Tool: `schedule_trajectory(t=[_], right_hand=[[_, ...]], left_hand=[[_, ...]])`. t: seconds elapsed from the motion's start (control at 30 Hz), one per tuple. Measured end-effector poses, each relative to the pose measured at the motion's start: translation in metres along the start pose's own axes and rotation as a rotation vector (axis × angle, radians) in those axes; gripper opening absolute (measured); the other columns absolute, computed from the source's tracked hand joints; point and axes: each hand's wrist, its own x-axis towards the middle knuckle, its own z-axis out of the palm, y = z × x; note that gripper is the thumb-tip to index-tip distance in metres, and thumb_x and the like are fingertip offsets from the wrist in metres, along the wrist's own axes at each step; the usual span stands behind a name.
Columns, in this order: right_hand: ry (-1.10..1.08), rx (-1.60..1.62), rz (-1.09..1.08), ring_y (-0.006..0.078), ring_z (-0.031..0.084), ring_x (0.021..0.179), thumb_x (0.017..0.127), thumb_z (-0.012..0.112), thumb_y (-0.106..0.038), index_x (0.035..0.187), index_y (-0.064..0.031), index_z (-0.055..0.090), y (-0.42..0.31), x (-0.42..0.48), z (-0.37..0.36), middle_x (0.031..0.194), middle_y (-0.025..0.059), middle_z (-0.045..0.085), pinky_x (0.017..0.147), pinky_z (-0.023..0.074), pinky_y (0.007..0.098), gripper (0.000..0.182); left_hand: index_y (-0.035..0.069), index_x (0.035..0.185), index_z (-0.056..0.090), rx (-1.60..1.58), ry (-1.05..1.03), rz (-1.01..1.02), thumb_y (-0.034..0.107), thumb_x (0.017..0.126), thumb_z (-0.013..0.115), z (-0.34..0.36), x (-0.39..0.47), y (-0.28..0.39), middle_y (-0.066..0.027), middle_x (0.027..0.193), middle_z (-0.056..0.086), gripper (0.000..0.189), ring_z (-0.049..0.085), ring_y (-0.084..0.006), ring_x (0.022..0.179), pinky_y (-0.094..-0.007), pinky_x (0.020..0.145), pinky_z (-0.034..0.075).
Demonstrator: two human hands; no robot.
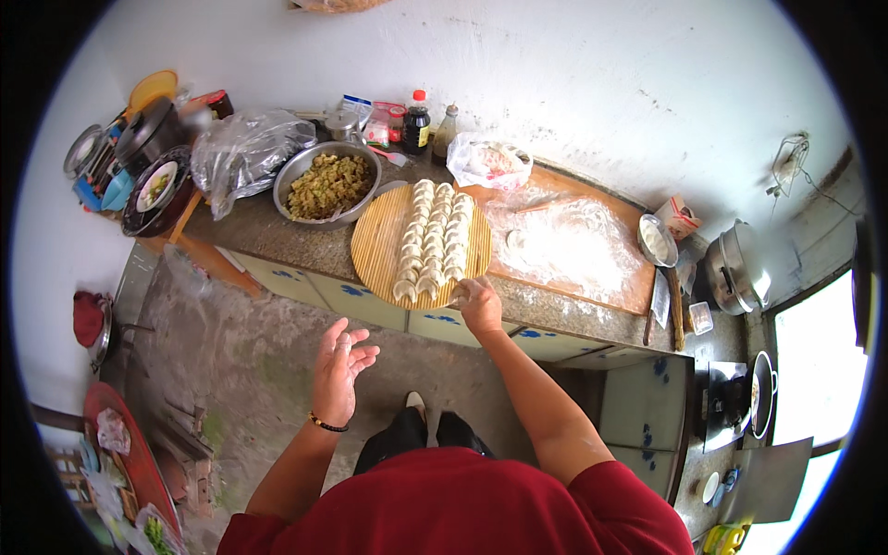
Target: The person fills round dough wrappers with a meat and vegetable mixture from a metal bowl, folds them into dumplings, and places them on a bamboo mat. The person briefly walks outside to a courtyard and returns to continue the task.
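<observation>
My right hand (480,305) is at the near right edge of a round slatted tray (374,246), its fingers closed around a dumpling (458,294) at the near end of the right-hand row. The fingers partly hide that dumpling. Three rows of pale folded dumplings (431,239) run from the tray's far side to its near side. My left hand (340,371) hangs over the floor in front of the counter, fingers apart, with nothing in it. Right of the tray, a round dough wrapper (517,241) and a rolling pin (548,205) lie on a floured wooden board (628,298).
Left of the tray stands a metal bowl (279,198) of chopped filling (329,186). A soy sauce bottle (416,128) and a plastic bag (489,163) stand behind. To the right are a flour bowl (655,243), a cleaver (660,298) and a metal pot (735,270).
</observation>
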Motion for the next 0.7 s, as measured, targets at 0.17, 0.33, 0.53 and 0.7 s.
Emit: schedule_trajectory(t=[0.17,0.33,0.53,0.7], right_hand=[[-0.051,-0.02,-0.047,0.0322,0.059,0.084,0.07,0.061,-0.004,0.095,-0.0069,0.065,0.015,0.019,0.037,0.09,0.0109,0.059,0.072,0.0497,0.0392,0.025],[-0.079,-0.03,-0.07,0.0328,0.058,0.086,0.072,0.058,-0.005,0.101,-0.0104,0.062,0.02,0.024,0.045,0.096,0.0101,0.057,0.073,0.0498,0.041,0.029],[0.009,0.043,-0.048,0.0307,0.062,0.074,0.073,0.065,-0.005,0.092,-0.0059,0.064,0.014,0.039,0.018,0.089,0.0116,0.061,0.064,0.0516,0.0385,0.02],[0.2,-0.117,0.217,0.0295,0.062,0.07,0.075,0.065,-0.009,0.085,-0.0047,0.066,0.104,0.102,-0.007,0.081,0.0129,0.064,0.064,0.0503,0.0371,0.011]], left_hand=[[-0.001,0.135,0.031,0.057,-0.034,-0.065,0.033,0.099,0.035,0.007,0.059,0.012,-0.0152,0.107,0.057,0.05,0.059,-0.0211,0.091,-0.0345,0.083,0.047],[-0.001,0.133,0.034,-0.011,-0.025,-0.166,0.031,0.098,0.036,0.004,0.083,0.005,-0.0145,0.105,0.058,0.047,0.059,-0.0206,0.09,-0.0344,0.083,0.047],[0.0,0.13,0.039,-0.036,0.001,-0.16,0.029,0.097,0.039,0.004,0.104,0.009,-0.0135,0.103,0.059,0.044,0.059,-0.0201,0.089,-0.0345,0.081,0.047],[0.0,0.127,0.042,-0.033,0.054,-0.154,0.026,0.097,0.04,0.007,0.12,0.018,-0.013,0.101,0.059,0.039,0.059,-0.0198,0.087,-0.0337,0.08,0.048]])
